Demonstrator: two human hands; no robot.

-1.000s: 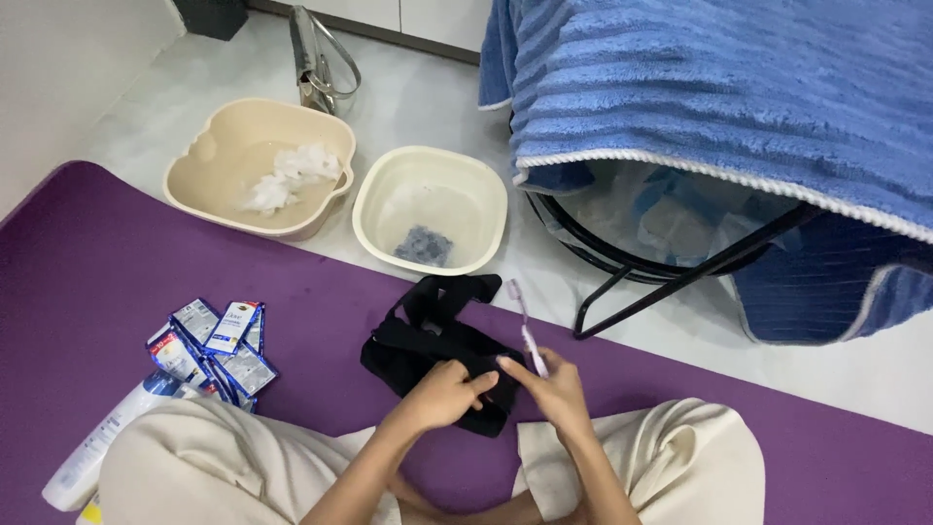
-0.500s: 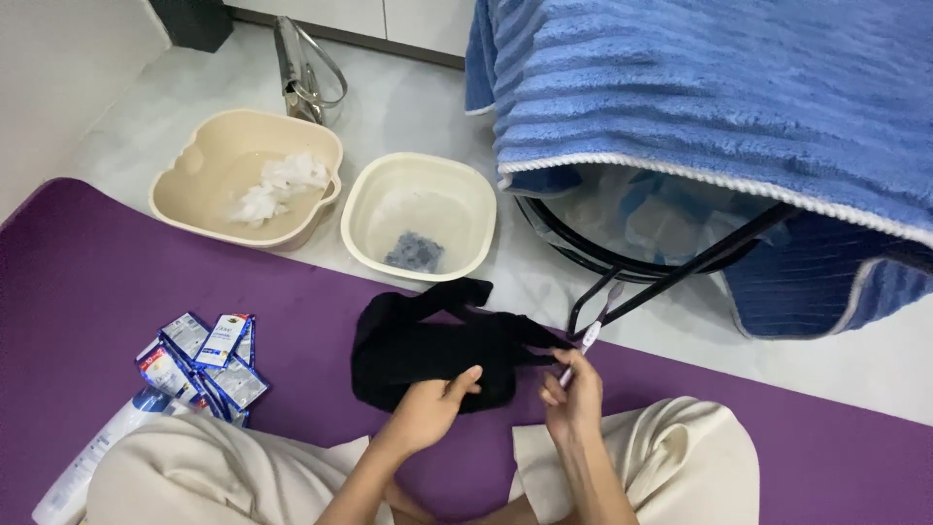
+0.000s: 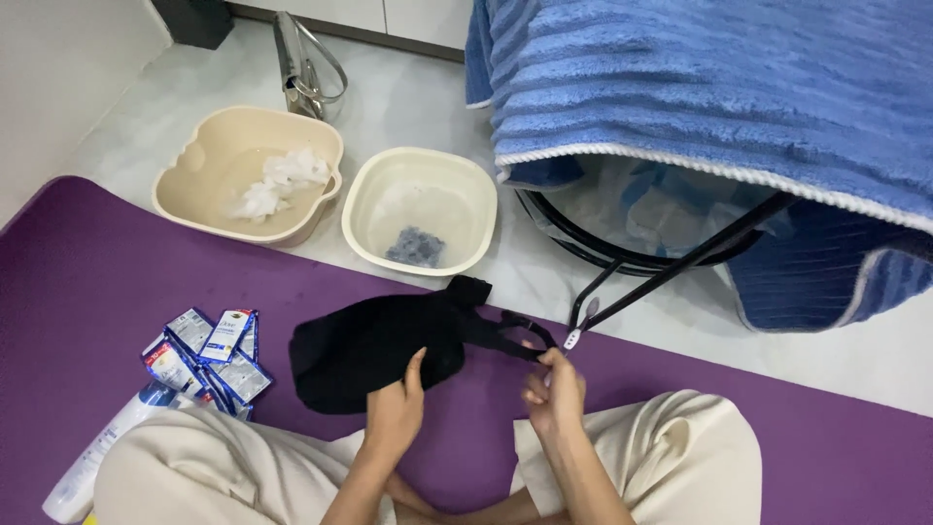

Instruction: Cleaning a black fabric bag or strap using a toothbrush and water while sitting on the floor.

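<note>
I see my left hand (image 3: 397, 413) lying flat on the near edge of a black cloth pouch (image 3: 374, 348), fingers pressed together and thumb up, pinning it to the purple mat (image 3: 87, 292). My right hand (image 3: 554, 394) is closed in a pinch on the pouch's black strap (image 3: 505, 335), which runs from the pouch's right end to my fingertips. Just beyond those fingertips a small white-tipped stick (image 3: 575, 331) shows; I cannot tell whether the hand holds it too.

The pouch lies on the mat in front of my crossed legs in cream trousers (image 3: 671, 447). To its left sits a loose pile of blue and white sachets (image 3: 209, 355), and below them a white bottle (image 3: 92, 467) lies partly hidden by my knee.

Past the mat's far edge, on the pale floor, stand two basins: a beige one (image 3: 248, 175) with white foam in water, and just beside it a cream one (image 3: 423, 209) holding a small grey-blue cloth. To the right a black folding stand (image 3: 671, 267) carries a thick blue towel (image 3: 709, 87) that drapes over it; one black leg of the stand slants down close to my right hand. A metal object (image 3: 306, 63) rests near the far wall.
</note>
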